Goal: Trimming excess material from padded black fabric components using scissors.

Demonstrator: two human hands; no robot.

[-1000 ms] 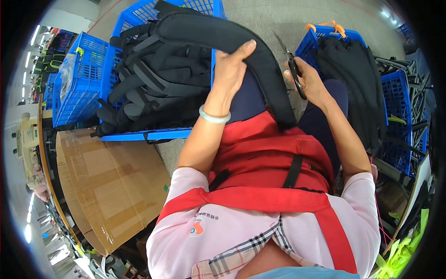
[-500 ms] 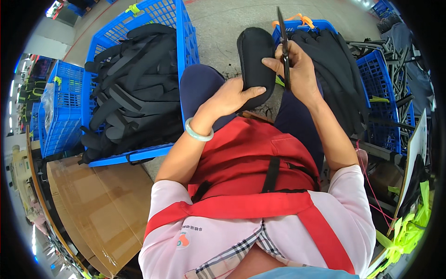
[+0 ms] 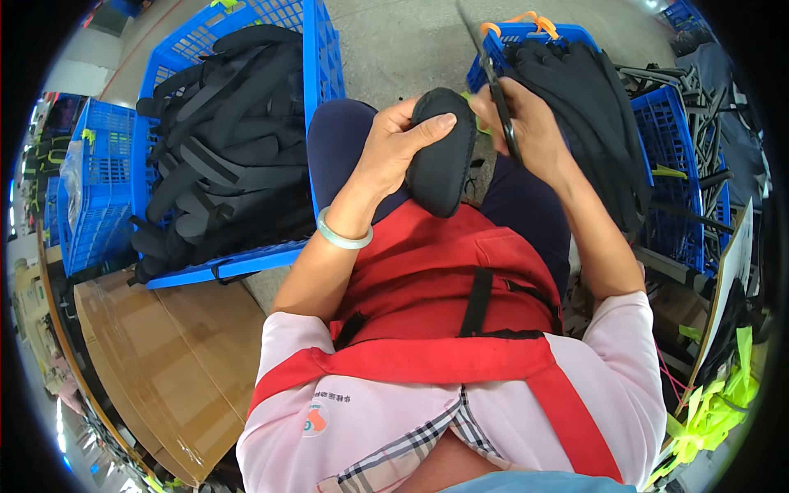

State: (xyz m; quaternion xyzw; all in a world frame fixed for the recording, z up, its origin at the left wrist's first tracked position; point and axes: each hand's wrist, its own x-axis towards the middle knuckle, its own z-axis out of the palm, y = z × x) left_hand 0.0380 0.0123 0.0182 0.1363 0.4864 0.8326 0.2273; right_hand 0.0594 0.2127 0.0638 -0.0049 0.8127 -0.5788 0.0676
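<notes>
In front of my lap, my left hand (image 3: pixel 386 149) grips a black padded piece (image 3: pixel 438 177), long with rounded ends and a stitched-looking edge. The thumb lies across its upper face and the fingers go behind it. My right hand (image 3: pixel 534 131) is just to the right, closed round dark scissors (image 3: pixel 504 115) whose blades point up and slightly left. A small gap separates this hand from the pad, and its fingertips are partly blurred. Over my lap lies a red apron (image 3: pixel 436 267).
At the left, a large blue crate (image 3: pixel 325 78) is heaped with black and grey padded strips (image 3: pixel 238 135). Long black pieces (image 3: pixel 579 115) fill another blue crate (image 3: pixel 485 62) at the right. A cardboard sheet (image 3: pixel 168 353) lies lower left, with yellow-green straps (image 3: pixel 715 419) lower right.
The black padded piece has come closer to me, and my left hand now holds it higher up. My right thumb has left the pad; the scissors have tilted left.
</notes>
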